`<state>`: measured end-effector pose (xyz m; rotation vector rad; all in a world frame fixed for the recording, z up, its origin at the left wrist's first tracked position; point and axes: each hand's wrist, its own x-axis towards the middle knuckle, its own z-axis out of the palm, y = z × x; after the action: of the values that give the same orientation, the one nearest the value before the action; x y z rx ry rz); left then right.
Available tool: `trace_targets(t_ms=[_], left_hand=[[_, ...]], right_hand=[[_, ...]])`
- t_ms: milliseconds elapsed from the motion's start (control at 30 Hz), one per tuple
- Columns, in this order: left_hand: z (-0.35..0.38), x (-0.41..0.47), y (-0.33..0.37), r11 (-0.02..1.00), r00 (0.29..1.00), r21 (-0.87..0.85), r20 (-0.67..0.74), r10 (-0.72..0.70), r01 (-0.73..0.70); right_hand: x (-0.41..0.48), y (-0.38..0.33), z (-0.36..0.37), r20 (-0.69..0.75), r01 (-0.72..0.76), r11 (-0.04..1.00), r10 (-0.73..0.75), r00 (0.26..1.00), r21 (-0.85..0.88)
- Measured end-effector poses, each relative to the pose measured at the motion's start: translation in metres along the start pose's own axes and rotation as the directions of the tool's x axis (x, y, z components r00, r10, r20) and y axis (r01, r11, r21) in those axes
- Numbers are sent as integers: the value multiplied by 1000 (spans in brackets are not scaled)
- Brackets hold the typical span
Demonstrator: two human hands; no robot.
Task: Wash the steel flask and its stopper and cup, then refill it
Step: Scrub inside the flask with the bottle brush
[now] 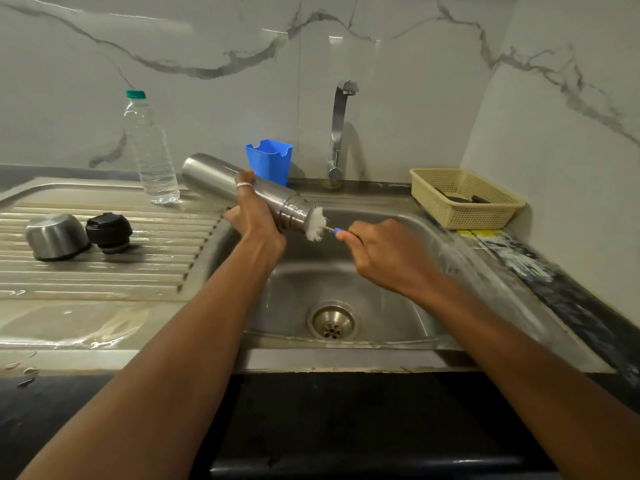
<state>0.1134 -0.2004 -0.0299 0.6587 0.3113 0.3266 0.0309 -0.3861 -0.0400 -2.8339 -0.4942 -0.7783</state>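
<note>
My left hand (252,216) grips the steel flask (214,178) around its middle, holding it almost level over the sink (381,306) with its mouth pointing right. White bristles of a bottle brush (317,225) stick out of the mouth. My right hand (384,251) is closed on the brush's blue handle, just right of the flask. The steel cup (55,235) lies upside down on the draining board (104,271) at the left. The black stopper (109,232) stands beside it, to its right.
A clear plastic water bottle (150,150) with a green cap stands at the back of the draining board. A blue holder (268,161) and the tap (341,129) are behind the sink. A beige basket (464,197) sits at the right. The board is wet.
</note>
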Motion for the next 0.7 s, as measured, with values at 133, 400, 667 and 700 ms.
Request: trace_targets(t_ms=[133,400,667,700], left_hand=[[11,-12,-15,1000,999,0,44,-19,19],[8,-6,-13,1000,1000,20,-14,4,-4],[2,5,4,1000,993,-6,-118,15,-16],[1,4,6,1000,991,-10,-131,13,-14]], right_hand=[[8,0,2,-1,-13,998,13,1000,68],[7,7,3,28,-35,990,32,999,135],[6,23,3,20,-25,996,23,1000,86],[7,19,4,21,-17,997,15,1000,79]])
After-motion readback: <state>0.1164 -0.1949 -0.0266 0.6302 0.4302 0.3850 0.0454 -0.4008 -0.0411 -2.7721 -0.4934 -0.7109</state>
